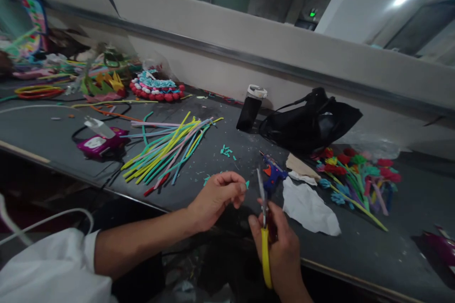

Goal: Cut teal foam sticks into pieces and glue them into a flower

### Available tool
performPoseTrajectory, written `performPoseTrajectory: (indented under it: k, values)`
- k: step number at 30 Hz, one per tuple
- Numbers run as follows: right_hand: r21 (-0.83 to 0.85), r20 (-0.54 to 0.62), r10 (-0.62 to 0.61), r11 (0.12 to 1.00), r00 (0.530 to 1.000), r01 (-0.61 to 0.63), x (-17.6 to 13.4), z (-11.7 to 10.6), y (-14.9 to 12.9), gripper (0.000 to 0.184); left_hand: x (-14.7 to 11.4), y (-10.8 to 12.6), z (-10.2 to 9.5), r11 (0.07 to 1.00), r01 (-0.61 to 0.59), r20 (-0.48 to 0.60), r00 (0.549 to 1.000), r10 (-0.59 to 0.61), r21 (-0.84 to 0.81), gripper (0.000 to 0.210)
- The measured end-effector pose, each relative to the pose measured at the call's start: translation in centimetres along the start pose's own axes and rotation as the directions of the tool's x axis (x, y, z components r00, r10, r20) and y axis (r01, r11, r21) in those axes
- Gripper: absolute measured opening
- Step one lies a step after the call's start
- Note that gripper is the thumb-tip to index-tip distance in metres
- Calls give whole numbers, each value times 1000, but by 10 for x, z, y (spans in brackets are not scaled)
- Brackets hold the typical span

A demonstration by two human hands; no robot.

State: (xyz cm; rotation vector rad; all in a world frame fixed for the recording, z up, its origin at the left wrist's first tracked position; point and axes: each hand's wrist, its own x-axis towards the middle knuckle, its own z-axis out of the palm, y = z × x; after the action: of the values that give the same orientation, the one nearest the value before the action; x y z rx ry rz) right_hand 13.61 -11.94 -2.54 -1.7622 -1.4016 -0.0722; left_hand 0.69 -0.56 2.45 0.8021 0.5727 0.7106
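head: right fingers (278, 217) hold slim metal-bladed scissors (265, 241).

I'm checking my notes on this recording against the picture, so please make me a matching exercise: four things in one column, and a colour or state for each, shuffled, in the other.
Column one
1. Scissors
2. Glue gun
3. Bottle
4. Left hand

Column two
A. Black with a white top
B. Pinching a small green piece between its fingers
C. Held in the right hand
D. Blue with some orange

Right pairs: 1-C, 2-D, 3-A, 4-B
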Motion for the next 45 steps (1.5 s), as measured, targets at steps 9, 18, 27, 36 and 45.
performPoseTrajectory:
  k: [9, 18, 27, 36, 45]
  values:
    - [-26, 22, -104, 994, 994, 105, -5, 6, -3, 35, -6, -9, 0, 995, -53, 26, 998, 55, -83, 19]
    - [11, 67, -95, 995, 993, 95, -6, 6, -3, 33, -6, -13, 2, 989, -69, 53, 996, 76, -133, 21]
    - [51, 73, -83, 996, 994, 79, -5, 4, -5, 30, -6, -14, 2, 988, -81, 71, 993, 91, -130, 20]
    - [101, 28, -87, 991, 996, 83, -5, 5, -6, 30, -6, -14, 1, 985, -99, 86, 990, 112, -140, 13]
    - [28, 61, -85, 996, 995, 83, -4, 3, -6, 33, -6, -11, 1, 986, -90, 66, 993, 101, -142, 13]
